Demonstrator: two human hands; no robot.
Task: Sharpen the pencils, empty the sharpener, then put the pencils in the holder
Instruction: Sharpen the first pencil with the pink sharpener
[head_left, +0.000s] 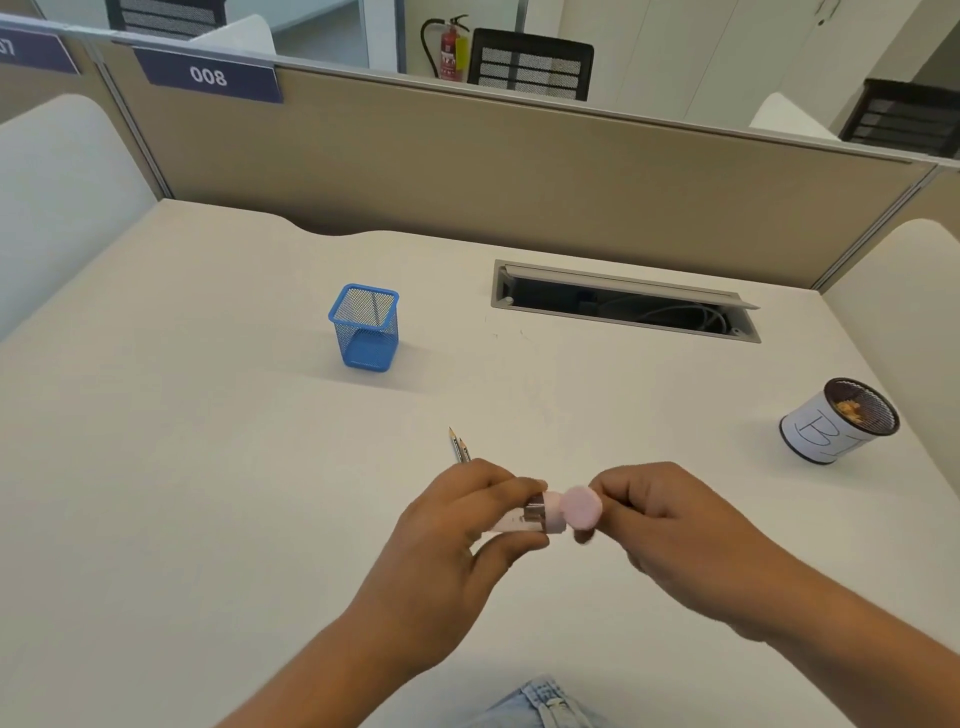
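Nearest me, a fold of denim (540, 701) shows at the desk's near edge. Above it my left hand (457, 540) pinches the clear body of the pink sharpener (540, 514), while my right hand (670, 525) pinches its round cap (583, 506); I judge the cap is being separated or refitted, which one I cannot tell. To do this well I'd hold the body level and twist gently so no shavings spill. Two pencils (459, 446) lie just beyond my left hand. The blue mesh holder (365, 328) stands well apart toward the far edge; the labelled bin (836, 422) with shavings sits near the right edge. The desk (182, 467) between them is bare, so either reach is unobstructed.
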